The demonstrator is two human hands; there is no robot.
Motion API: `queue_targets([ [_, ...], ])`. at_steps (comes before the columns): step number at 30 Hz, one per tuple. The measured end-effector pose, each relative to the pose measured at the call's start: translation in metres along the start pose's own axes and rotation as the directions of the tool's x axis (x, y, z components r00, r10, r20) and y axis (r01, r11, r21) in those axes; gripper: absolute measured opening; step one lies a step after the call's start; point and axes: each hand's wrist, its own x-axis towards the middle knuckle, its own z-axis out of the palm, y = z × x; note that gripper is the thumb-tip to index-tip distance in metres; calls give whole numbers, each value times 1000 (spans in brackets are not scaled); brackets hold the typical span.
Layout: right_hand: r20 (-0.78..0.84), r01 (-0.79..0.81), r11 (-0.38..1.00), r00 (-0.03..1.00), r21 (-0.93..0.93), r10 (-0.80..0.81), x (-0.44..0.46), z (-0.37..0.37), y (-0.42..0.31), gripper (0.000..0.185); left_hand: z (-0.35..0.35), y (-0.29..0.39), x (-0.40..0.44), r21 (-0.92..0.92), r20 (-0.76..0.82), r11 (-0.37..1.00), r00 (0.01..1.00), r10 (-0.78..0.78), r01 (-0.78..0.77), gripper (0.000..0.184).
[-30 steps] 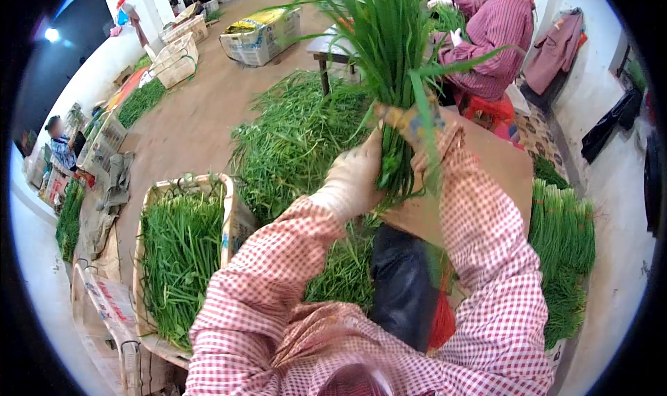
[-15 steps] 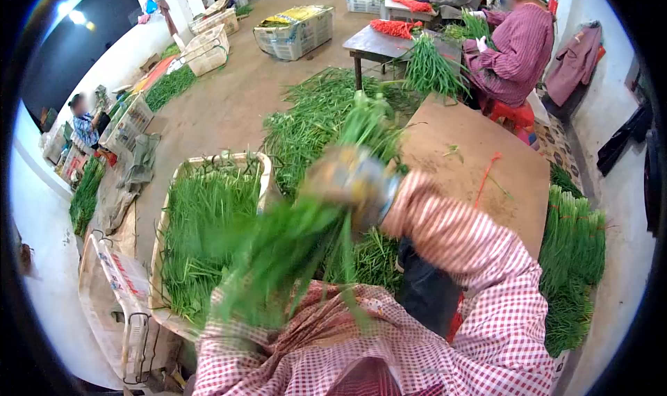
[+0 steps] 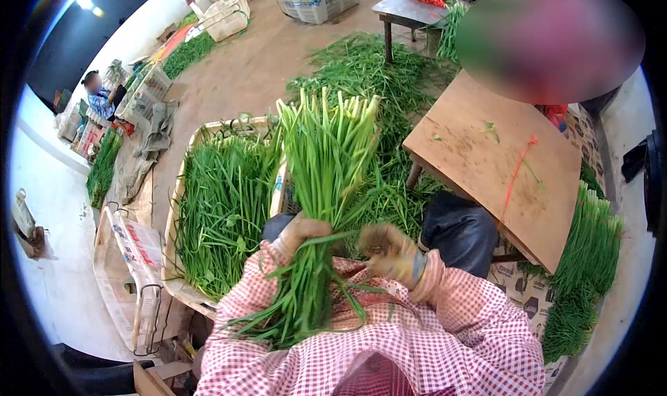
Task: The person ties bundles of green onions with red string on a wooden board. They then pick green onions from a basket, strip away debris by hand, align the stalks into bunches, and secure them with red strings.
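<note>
A bunch of long green stalks (image 3: 323, 160) stands upright before my chest, pale cut ends up and leafy tips hanging down. My gloved left hand (image 3: 303, 233) is wrapped round the bunch at its lower middle. Just right of it, my gloved right hand (image 3: 392, 253) has its fingers curled near a few leaves that stretch sideways from the bunch. Motion blur hides whether its fingers hold those leaves. Behind and left of the bunch is a crate (image 3: 178, 219) full of green stalks.
A brown board table (image 3: 479, 153) with a red tie (image 3: 517, 174) stands at my right, tied bundles (image 3: 590, 246) beyond it. Loose greens (image 3: 368, 66) lie on the floor ahead. An empty-looking crate (image 3: 128, 278) is at left. Another person (image 3: 103, 103) sits far left.
The bunch has turned from lying low across my front to upright, cut ends up. My left hand now shows around it. My right hand has moved down and right, off the bunch's main part.
</note>
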Motion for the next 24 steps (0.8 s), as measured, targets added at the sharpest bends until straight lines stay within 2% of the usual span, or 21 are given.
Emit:
queue_targets([
  [1, -11, 4, 948, 1000, 317, -1, 6, -7, 12, 72, -48, -29, 14, 137, 15, 990, 999, -30, 27, 64],
  [2, -25, 17, 797, 1000, 604, -2, 10, -10, 19, 74, -55, -40, 12, 208, 21, 977, 998, -56, 50, 68],
  [3, -36, 24, 789, 999, 614, -3, 11, 0, 9, 74, -45, -41, 9, 279, 27, 958, 996, -82, 71, 72],
  [5, 8, -71, 606, 994, 792, 106, 13, 15, -13, 72, -11, -42, -26, 211, 302, 975, 953, -2, -65, 71],
  [6, -1, -67, 586, 994, 808, 114, 17, 12, -14, 72, -3, -44, -47, 211, 171, 970, 973, -157, 119, 86],
  [7, -40, 0, 569, 998, 822, 58, 23, 7, -15, 66, 4, -57, -60, 177, 143, 971, 972, -188, 162, 90],
  [9, -265, 199, 565, 963, 801, 36, 42, -5, -14, 55, 19, -74, -74, 124, 93, 965, 966, -243, 231, 93],
  [10, -439, 319, 588, 896, 744, 68, 51, -13, -14, 49, 27, -81, -80, 104, 70, 960, 961, -266, 258, 92],
  [11, -551, 250, 745, 814, 618, 184, 55, -21, -18, 39, 34, -88, -85, 83, 48, 955, 956, -289, 285, 91],
  [12, -560, 128, 908, 818, 400, 131, 62, -50, -3, 36, 34, -91, -85, 62, 45, 956, 956, -289, 286, 89],
  [13, -584, 7, 963, 796, 269, 157, 69, -56, -17, 32, 35, -95, -86, 41, 42, 957, 956, -290, 288, 88],
  [14, -602, 88, 961, 793, 261, 91, 78, -60, -22, 28, 33, -96, -87, 33, 57, 951, 949, -310, 309, 84],
  [15, -656, 102, 965, 750, 241, 84, 89, -69, -38, 24, 32, -98, -89, 30, 60, 947, 945, -321, 320, 82],
  [18, -905, 503, 864, 384, 36, -186, 121, -129, -100, 32, 29, -101, -94, 35, 53, 940, 939, -340, 338, 78],
  [20, -794, 495, 868, 544, 44, -270, 70, -102, -166, 28, 28, -101, -98, 51, 12, 946, 947, -321, 320, 77],
  [22, -803, 419, 887, 450, -197, -391, 60, -154, -163, 25, 27, -105, -98, 86, -43, 953, 957, -287, 290, 75],
  [24, -675, 306, 835, 492, -457, -550, 23, -133, -102, 23, 27, -109, -96, 130, -100, 959, 965, -241, 253, 74],
])
